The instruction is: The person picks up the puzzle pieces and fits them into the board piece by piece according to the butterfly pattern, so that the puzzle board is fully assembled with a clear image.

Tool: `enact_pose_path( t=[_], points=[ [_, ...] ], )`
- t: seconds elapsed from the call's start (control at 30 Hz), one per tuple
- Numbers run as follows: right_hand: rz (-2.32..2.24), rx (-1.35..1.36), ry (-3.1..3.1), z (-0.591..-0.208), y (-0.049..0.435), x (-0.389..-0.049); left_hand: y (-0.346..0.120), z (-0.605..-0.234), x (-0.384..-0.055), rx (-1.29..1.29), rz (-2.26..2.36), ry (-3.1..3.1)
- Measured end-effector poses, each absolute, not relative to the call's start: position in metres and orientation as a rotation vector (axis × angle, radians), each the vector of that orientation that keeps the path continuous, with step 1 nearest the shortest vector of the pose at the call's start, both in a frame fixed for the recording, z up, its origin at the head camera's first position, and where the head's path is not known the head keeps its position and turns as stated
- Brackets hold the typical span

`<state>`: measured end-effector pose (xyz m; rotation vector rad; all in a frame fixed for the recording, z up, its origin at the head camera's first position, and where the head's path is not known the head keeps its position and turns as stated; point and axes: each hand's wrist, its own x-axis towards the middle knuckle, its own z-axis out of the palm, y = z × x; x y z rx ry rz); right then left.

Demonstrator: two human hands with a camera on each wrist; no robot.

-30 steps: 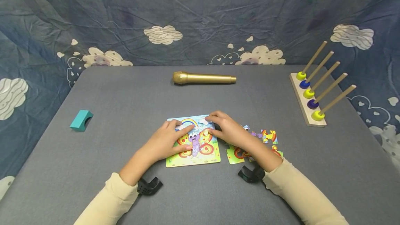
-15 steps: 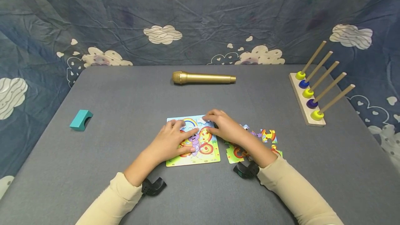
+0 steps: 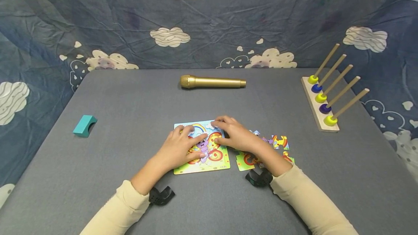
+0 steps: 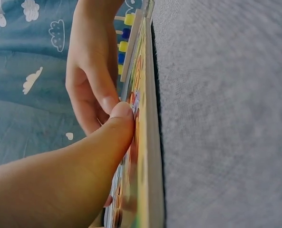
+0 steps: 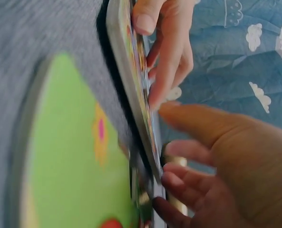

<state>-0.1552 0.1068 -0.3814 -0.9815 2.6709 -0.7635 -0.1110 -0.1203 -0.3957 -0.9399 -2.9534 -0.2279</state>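
Observation:
A square picture puzzle board [image 3: 209,167], printed with a purple butterfly under a rainbow, lies flat at the table's near middle. My left hand [image 3: 174,148] rests on its left half, fingers spread and thumb reaching toward the butterfly's body. On the upper right of the board, my right hand [image 3: 240,135] touches the picture with fingertips and thumb set apart. The left wrist view shows the left thumb [image 4: 114,128] lying at the board's surface. In the right wrist view, the right fingers [image 5: 186,183] are gathered by the board's edge. Neither hand shows a thing pinched.
Several loose jigsaw pieces [image 3: 245,161] lie right of the board, partly hidden beneath the right forearm. A gold microphone [image 3: 213,82] lies farther back. At the right stands a wooden peg stand [image 3: 321,106] with yellow and blue rings. A teal arch block [image 3: 85,125] sits at the left.
My left hand has slid slightly right over the board. My right hand has shifted a little left, its fingertips still on the upper right part. The board stays in place.

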Motion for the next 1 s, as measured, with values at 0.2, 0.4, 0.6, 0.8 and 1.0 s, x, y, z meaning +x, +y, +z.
enact_pose_path(
  t=[0.2, 0.4, 0.6, 0.8, 1.0],
  points=[
    [-0.92, -0.989, 2.658, -0.371, 0.119, -0.153, -0.13, -0.397, -0.113, -0.897, -0.346, -2.935],
    [-1.007, -1.0, 2.728, -0.362, 0.14, -0.147, -0.146, -0.396, -0.11, -0.847, -0.498, -2.888],
    [-1.055, -0.992, 2.769, -0.364, 0.16, -0.14, -0.163, -0.397, -0.102, -0.834, -0.562, -2.834],
    [-1.035, -0.991, 2.768, -0.369, 0.172, -0.133, -0.175, -0.399, -0.091, -0.769, -0.611, -2.888],
    [-0.999, -0.947, 2.726, -0.377, 0.182, -0.129, -0.182, -0.402, -0.085, -0.703, -0.677, -2.934]
  ],
)
